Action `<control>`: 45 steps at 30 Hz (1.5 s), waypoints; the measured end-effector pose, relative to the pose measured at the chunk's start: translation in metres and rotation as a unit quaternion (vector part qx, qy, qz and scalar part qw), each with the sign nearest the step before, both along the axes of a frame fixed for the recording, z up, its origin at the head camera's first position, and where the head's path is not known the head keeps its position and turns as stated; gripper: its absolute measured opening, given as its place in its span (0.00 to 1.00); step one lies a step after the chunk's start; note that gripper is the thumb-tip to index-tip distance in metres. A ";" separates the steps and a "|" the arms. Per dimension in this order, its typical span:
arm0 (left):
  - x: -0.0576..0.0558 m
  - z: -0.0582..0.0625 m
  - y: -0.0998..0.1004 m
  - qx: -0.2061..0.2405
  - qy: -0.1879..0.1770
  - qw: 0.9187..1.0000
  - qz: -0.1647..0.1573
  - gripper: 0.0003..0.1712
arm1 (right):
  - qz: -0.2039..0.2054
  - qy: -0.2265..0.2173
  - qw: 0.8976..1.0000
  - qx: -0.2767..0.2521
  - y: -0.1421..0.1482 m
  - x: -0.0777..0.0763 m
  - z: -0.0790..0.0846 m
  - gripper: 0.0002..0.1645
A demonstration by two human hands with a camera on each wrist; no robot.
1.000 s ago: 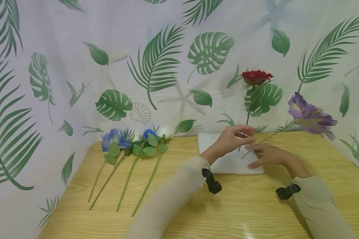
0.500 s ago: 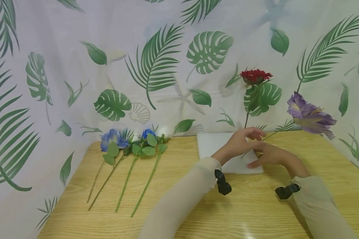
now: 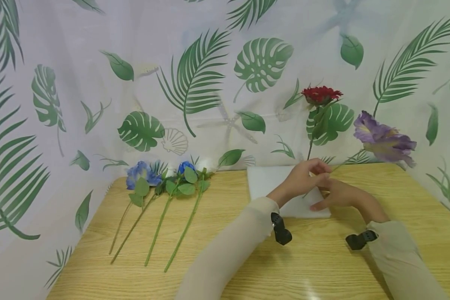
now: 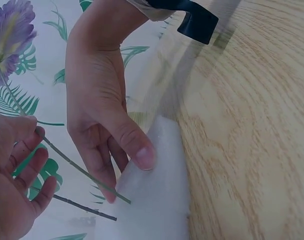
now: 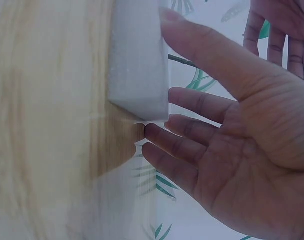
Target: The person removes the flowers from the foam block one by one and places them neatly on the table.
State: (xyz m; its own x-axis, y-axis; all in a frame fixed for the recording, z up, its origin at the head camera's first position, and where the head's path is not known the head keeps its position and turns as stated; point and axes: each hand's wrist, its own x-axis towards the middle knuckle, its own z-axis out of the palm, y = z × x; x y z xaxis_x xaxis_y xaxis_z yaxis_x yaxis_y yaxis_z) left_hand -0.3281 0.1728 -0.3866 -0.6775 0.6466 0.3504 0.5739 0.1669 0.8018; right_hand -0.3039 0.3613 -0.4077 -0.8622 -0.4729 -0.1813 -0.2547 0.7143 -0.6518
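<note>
A white foam block (image 3: 271,187) lies near the table's back edge. Standing in it is a red flower (image 3: 321,96) on a dark stem. A purple flower (image 3: 386,139) with yellow streaks leans right; its green stem (image 4: 74,165) runs down to the block. My left hand (image 3: 303,179) pinches that stem between thumb and index finger, the other fingers loose, as the left wrist view shows. My right hand (image 3: 343,195) is at the block's right side. Its thumb (image 5: 202,42) rests on the block, while the other fingers extend fairly straight near the corner.
Several flowers lie in a row on the left of the table: a pale blue one (image 3: 140,177), a deeper blue one (image 3: 186,167) and others with green leaves (image 3: 187,189). Behind the wooden table (image 3: 296,266) hangs a leaf-printed curtain (image 3: 210,54).
My left hand has moved right, from beside the red flower's stem to the purple flower's stem, and pinches it. The purple flower's head has shifted slightly left and up. My right hand stays put.
</note>
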 end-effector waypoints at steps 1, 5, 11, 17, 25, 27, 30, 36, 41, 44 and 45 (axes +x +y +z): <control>0.000 0.000 0.000 0.001 0.001 1.000 0.003 0.11 | 0.001 0.005 1.000 0.005 0.000 0.000 0.000 0.61; 0.001 0.001 -0.001 0.022 -0.008 1.000 0.018 0.10 | 0.006 0.018 1.000 0.020 0.000 -0.001 0.000 0.55; 0.003 0.012 -0.002 0.088 -0.030 0.995 0.027 0.08 | 0.013 0.014 1.000 0.007 -0.001 -0.002 0.000 0.52; 0.004 0.019 -0.008 0.099 -0.025 0.995 0.024 0.09 | 0.007 0.011 1.000 0.018 -0.001 -0.002 0.001 0.54; -0.001 0.017 -0.019 0.099 -0.030 0.994 0.041 0.08 | 0.002 0.022 0.998 0.064 -0.001 -0.003 0.001 0.54; -0.003 0.017 -0.023 0.096 -0.030 0.994 0.044 0.09 | -0.001 0.026 0.997 0.070 -0.001 -0.003 0.001 0.55; -0.005 0.018 -0.029 0.089 -0.039 0.994 0.043 0.10 | -0.004 0.031 0.997 0.073 -0.002 -0.004 0.001 0.55; -0.006 0.021 -0.043 0.072 -0.063 0.995 0.027 0.11 | -0.007 0.020 0.998 0.061 -0.002 -0.002 0.002 0.55; -0.004 0.026 -0.055 0.050 -0.058 0.997 0.027 0.10 | -0.010 0.015 0.998 0.058 -0.003 -0.003 0.002 0.56; -0.001 0.029 -0.062 0.039 -0.059 0.997 0.027 0.10 | -0.008 0.013 0.999 0.045 -0.003 -0.003 0.002 0.56; -0.001 0.030 -0.065 0.036 -0.059 0.997 0.027 0.10 | -0.007 0.010 0.999 0.038 -0.002 -0.004 0.001 0.56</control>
State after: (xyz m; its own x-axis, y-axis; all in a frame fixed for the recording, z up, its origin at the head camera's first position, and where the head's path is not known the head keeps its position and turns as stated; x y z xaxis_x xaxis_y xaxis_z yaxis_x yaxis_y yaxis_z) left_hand -0.3288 0.1081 -0.3564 -0.7495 0.5848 0.3102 0.4667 0.1345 0.8741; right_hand -0.3075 0.3590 -0.4065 -0.8721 -0.4469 -0.1994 -0.2567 0.7647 -0.5910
